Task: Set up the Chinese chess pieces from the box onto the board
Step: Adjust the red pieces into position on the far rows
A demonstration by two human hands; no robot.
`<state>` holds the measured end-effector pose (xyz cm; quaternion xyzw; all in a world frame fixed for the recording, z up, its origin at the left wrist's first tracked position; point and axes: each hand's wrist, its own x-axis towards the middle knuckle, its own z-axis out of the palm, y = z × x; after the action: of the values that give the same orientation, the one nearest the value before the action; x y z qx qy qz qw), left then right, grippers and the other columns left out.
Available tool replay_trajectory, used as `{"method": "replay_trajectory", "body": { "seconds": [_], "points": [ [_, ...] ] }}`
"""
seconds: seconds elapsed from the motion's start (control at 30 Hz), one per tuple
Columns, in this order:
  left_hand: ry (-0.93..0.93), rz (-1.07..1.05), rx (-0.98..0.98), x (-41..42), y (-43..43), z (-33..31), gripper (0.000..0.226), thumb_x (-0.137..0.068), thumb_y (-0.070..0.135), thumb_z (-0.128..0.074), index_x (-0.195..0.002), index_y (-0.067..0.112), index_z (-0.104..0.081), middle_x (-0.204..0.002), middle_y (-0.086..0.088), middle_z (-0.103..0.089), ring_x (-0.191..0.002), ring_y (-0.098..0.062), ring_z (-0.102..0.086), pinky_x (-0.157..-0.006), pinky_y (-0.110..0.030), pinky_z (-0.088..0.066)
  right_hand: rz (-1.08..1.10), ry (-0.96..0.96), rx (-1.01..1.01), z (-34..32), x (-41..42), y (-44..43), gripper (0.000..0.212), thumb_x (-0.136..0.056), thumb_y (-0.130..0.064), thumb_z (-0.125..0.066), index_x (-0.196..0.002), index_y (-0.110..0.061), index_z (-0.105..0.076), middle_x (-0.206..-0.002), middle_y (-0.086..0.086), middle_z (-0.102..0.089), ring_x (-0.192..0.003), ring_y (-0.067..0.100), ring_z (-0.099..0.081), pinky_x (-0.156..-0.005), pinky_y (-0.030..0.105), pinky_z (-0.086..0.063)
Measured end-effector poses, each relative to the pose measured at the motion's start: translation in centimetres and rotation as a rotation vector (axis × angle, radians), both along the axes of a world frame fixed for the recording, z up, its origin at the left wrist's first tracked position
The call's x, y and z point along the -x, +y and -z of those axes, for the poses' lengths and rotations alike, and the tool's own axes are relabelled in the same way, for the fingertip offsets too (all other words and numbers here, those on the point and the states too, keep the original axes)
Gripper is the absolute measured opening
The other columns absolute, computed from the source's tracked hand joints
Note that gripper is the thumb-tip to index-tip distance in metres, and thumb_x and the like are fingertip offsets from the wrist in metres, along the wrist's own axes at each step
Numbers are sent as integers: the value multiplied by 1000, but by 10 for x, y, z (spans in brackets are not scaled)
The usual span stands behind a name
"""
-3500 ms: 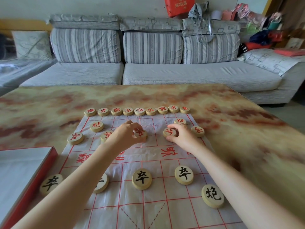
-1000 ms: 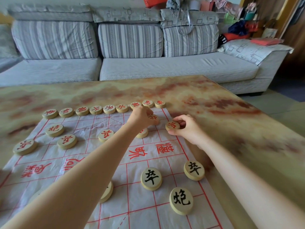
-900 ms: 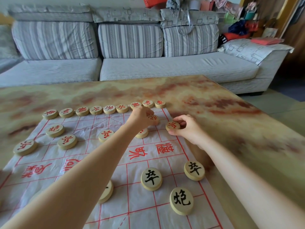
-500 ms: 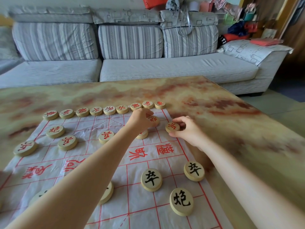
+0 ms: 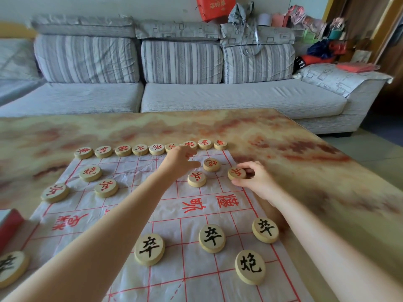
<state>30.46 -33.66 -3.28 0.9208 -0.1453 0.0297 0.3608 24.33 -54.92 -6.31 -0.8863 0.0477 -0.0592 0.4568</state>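
Observation:
A white paper board (image 5: 218, 286) with red lines lies on the marbled table. Round wooden pieces with red characters form a row along its far edge (image 5: 139, 149). My right hand (image 5: 255, 179) grips a red soldier piece (image 5: 236, 173) at the board's right edge. My left hand (image 5: 181, 161) hovers with loose fingers beside a red cannon piece (image 5: 211, 164) and above another red soldier (image 5: 196, 178), holding nothing. Black-character pieces (image 5: 212, 238) lie on the near half. The red box (image 5: 8, 225) shows at the left edge.
The marbled table (image 5: 305, 171) extends right and beyond the board. A grey striped sofa (image 5: 181, 83) stands behind it, with bags and clutter piled at its right end. Two red soldiers (image 5: 106, 188) and a red cannon (image 5: 90, 173) sit on the board's left.
My left hand has lifted off the red cannon piece, which now lies uncovered, and the soldier beneath it shows fully. My right hand still holds the edge soldier. The view shifted slightly.

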Motion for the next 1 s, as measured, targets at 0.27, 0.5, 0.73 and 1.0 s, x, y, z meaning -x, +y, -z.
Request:
{"method": "replay_trajectory", "body": {
  "seconds": [0.27, 0.5, 0.73, 1.0],
  "points": [
    [-43, -42, 52, 17, 37, -6, 33, -80, 15, -67, -113, 10, -62, -109, -5, -64, -103, -18, -58, -80, -22, -41, -28, 36, -72, -3, 5, -1, 69, -72, -7, -76, -134, -10, -46, -130, 6, -49, -108, 9, -44, -89, 21, -34],
    [-72, -99, 36, 45, 93, -11, 28, -81, 14, -66, -108, 16, -66, -109, -4, -67, -101, -15, -61, -86, -25, -45, 16, 23, -63, -8, 12, 9, 69, -77, -14, -74, -138, -16, -41, -139, 6, -36, -130, 19, -37, -95, 24, -30],
    [-61, -238, -5, 66, 158, -18, 26, -81, 10, -64, -107, 15, -67, -105, -7, -68, -96, -17, -63, -81, -22, -43, -101, -183, 175, -27, 16, 70, 44, -77, -24, -72, -119, -22, -59, -131, -2, -45, -129, 18, -36, -107, 30, -26],
    [-2, -323, -195, 75, 252, -21, 36, -76, 10, -68, -112, 13, -64, -112, -9, -65, -105, -24, -60, -91, -29, -42, -389, -118, 194, -50, 18, 185, 35, -87, -24, -62, -122, -22, -59, -119, -6, -49, -128, 17, -33, -92, 23, -25]
  ]
}}
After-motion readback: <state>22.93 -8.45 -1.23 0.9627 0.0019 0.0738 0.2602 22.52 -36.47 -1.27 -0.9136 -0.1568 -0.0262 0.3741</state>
